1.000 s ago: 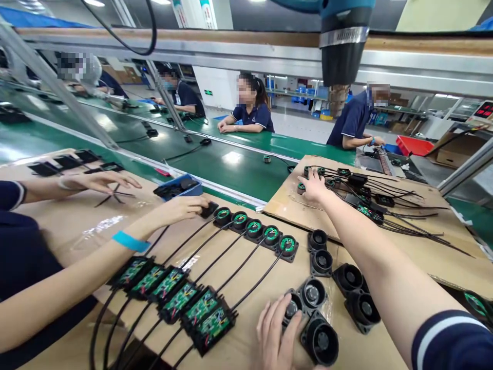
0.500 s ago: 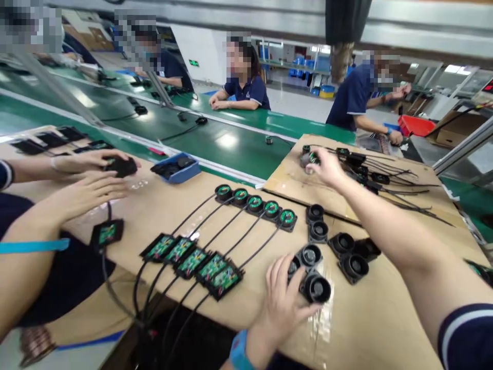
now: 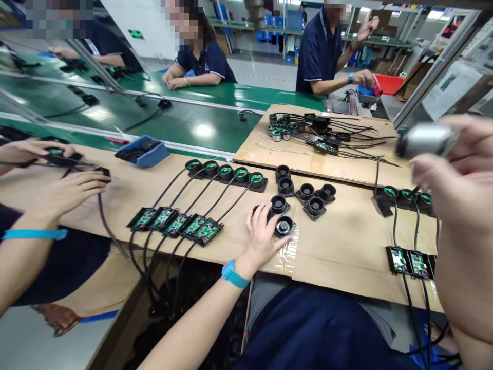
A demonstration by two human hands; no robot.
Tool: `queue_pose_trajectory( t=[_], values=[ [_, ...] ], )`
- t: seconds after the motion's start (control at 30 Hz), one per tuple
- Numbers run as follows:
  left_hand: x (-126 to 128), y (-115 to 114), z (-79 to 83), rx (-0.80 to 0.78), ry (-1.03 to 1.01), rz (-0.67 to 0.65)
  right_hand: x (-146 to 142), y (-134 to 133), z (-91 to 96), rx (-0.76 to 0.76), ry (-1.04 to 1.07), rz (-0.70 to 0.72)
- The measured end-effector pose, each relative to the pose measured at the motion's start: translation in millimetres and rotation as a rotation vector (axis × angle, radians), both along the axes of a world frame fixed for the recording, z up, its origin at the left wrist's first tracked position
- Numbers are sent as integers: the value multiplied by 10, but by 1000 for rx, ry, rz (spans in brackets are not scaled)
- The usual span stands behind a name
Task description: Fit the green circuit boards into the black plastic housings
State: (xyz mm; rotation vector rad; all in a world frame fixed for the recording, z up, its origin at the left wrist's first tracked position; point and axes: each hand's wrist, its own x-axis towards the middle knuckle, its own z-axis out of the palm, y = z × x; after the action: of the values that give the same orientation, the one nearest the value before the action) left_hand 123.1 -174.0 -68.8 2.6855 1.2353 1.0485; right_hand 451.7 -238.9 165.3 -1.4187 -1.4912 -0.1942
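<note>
My left hand (image 3: 260, 239) curls over a cluster of black round housings on square flanges, thumb on the near side of one housing (image 3: 284, 226) and fingers over its neighbour. Raised close to the camera at the right, my right hand (image 3: 458, 180) pinches a silver-and-black cylinder (image 3: 429, 140), blurred by motion. More such black housings (image 3: 316, 205) lie just beyond my left hand. On the raised cardboard (image 3: 265, 149) at the back, several small silver cylinders with green tops (image 3: 276, 134) rest beside black cables.
Left of centre, a row of housings with green boards (image 3: 225, 172) is wired to open black boxes (image 3: 177, 224). Similar wired boxes (image 3: 399, 260) sit at the right. A co-worker's hands (image 3: 82, 187) handle parts at left, near a blue bin (image 3: 148, 154). A green conveyor (image 3: 192, 126) runs behind.
My right hand has moved from the back cardboard toward the camera and right, bringing the silver-and-black cylinder. My left hand stays at the housings. The view has turned rightward and down.
</note>
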Motion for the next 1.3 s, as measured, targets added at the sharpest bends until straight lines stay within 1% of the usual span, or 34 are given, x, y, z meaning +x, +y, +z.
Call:
queue_pose_trajectory(
  t=[0.03,0.07,0.1,0.13,0.2,0.23,0.3,0.33,0.4,0.47,0.5,0.57,0.63,0.67,0.73,0.8,0.83,0.9,1.0,1.1,1.2,1.3],
  values=[
    [42,-37,22,1,-11,10,-58,-139,-170,-92,-15,60],
    [88,-84,42,3,-37,19,-124,-250,-365,-235,-52,143],
    [137,-138,58,3,-71,19,-194,-334,-578,-405,-114,214],
    [188,-196,67,-3,-106,4,-264,-394,-797,-572,-183,255],
    [289,-314,58,-52,-154,-80,-388,-458,-1206,-837,-307,240],
    [336,-366,38,-95,-165,-139,-435,-473,-1375,-936,-346,213],
    [417,-446,-23,-200,-190,-230,-487,-497,-1611,-1042,-365,162],
    [450,-470,-58,-251,-214,-237,-490,-511,-1676,-1052,-349,154],
    [496,-490,-111,-331,-271,-173,-455,-544,-1723,-1016,-291,182],
    [521,-483,-124,-379,-286,-118,-392,-574,-1709,-972,-235,253],
    [529,-475,-115,-395,-275,-130,-361,-584,-1697,-952,-209,289],
    [551,-460,-82,-430,-245,-222,-318,-584,-1684,-927,-156,335],
    [589,-450,-60,-464,-243,-285,-314,-567,-1696,-935,-109,328],
    [613,-447,-59,-473,-249,-278,-325,-557,-1711,-948,-94,303],
    [665,-447,-79,-444,-268,-210,-365,-547,-1755,-963,-77,236],
    [703,-454,-108,-367,-281,-156,-403,-559,-1811,-932,-67,190],
    [713,-460,-120,-326,-286,-157,-415,-572,-1841,-902,-63,184],
    [712,-475,-131,-273,-292,-203,-414,-603,-1898,-836,-56,210],
    [688,-491,-140,-283,-283,-268,-370,-628,-1963,-737,-66,311],
    [673,-494,-168,-278,-287,-207,-334,-610,-2006,-678,-81,373],
    [675,-487,-184,-261,-308,-147,-350,-587,-2053,-669,-72,321],
    [679,-479,-152,-329,-335,-150,-385,-583,-2108,-640,-64,251]
  ],
)
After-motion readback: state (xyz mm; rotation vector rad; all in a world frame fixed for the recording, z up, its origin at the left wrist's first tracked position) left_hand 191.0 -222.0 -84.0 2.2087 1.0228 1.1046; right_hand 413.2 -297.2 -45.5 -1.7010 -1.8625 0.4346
